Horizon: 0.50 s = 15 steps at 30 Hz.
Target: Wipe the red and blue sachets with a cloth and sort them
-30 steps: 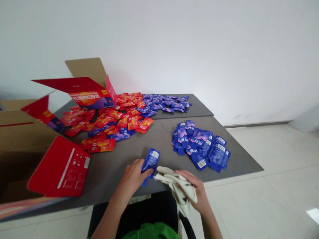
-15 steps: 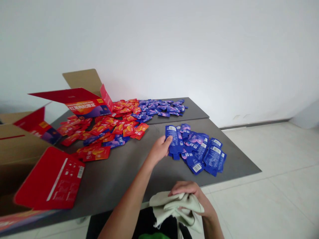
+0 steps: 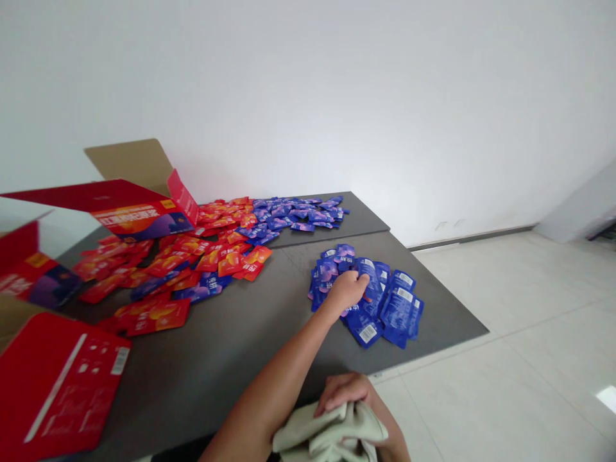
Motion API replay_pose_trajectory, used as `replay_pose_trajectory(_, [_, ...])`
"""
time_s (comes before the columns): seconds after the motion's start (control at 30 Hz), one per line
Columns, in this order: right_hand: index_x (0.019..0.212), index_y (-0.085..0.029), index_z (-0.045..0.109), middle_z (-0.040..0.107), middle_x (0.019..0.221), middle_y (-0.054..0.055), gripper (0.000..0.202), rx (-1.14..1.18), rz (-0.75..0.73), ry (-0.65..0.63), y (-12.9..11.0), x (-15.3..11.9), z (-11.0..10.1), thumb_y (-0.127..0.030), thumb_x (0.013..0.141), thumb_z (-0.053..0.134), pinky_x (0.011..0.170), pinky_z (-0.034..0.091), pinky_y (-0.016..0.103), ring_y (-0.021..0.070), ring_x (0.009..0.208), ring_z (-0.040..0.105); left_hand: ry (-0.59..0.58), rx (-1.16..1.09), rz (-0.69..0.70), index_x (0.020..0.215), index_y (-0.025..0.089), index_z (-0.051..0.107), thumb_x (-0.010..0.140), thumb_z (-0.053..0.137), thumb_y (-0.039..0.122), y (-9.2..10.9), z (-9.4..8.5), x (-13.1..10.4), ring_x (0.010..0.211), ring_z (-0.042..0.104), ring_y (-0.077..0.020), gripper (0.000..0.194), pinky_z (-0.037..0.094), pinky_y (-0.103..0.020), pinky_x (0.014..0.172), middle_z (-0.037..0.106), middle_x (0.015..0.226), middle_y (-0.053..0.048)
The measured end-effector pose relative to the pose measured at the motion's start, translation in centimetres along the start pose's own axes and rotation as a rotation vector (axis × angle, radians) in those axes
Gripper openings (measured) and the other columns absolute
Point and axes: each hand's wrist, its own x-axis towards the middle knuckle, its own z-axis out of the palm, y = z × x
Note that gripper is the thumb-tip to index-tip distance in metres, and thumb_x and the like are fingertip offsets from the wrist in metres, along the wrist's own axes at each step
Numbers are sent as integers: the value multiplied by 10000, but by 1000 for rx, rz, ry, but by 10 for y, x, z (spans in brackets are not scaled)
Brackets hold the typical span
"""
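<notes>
My left hand (image 3: 347, 290) reaches over the grey table, its thumb and fingers closed on a blue pouch (image 3: 368, 273) at the top of a small heap. Around it lie more blue pouches (image 3: 402, 308), flat and overlapping, several with white barcode labels up. Close to my body, just off the table's front edge, my right hand (image 3: 344, 390) grips a bunched pale green cloth (image 3: 332, 433). Part of that hand's fingers is hidden by the folds.
Red-orange pouches (image 3: 163, 314) spread over the left of the table (image 3: 260, 333), mixed with a few blue ones. Farther back lies another heap of blue pouches (image 3: 298, 212). Two open red cartons, one at the back (image 3: 139, 215) and one at near left (image 3: 72, 385), stand with flaps spread.
My left hand has moved right across the small heap with a blue pouch in its grip. My right hand still clutches the cloth. The view has shifted slightly.
</notes>
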Motion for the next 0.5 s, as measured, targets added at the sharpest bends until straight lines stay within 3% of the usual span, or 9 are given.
replay_pose_trajectory(0.23, [1142,-300,832,833,996,87,429,3,-44,17,-1,1,2,-548,793,858,756,584,250,194,851,762,100,238,-4,888,185,683,1018,520,406,-5,10,-12,1025,736,-299,304,525,-377,910,777,976,-136])
replay_pose_trajectory(0.33, [1127,-309,835,835,987,79,444,0,-60,37,3,-2,1,-566,767,870,745,575,237,186,843,756,131,286,-4,1087,183,675,998,558,410,-5,10,-16,1058,739,-311,270,534,-386,917,780,1045,-142])
replay_pose_trajectory(0.5, [1109,-299,837,834,964,89,461,-63,-39,59,5,-6,0,-576,743,880,724,573,261,200,833,756,158,321,31,1408,137,510,991,589,368,-5,11,-23,1054,748,-317,483,556,-397,906,770,1097,-162])
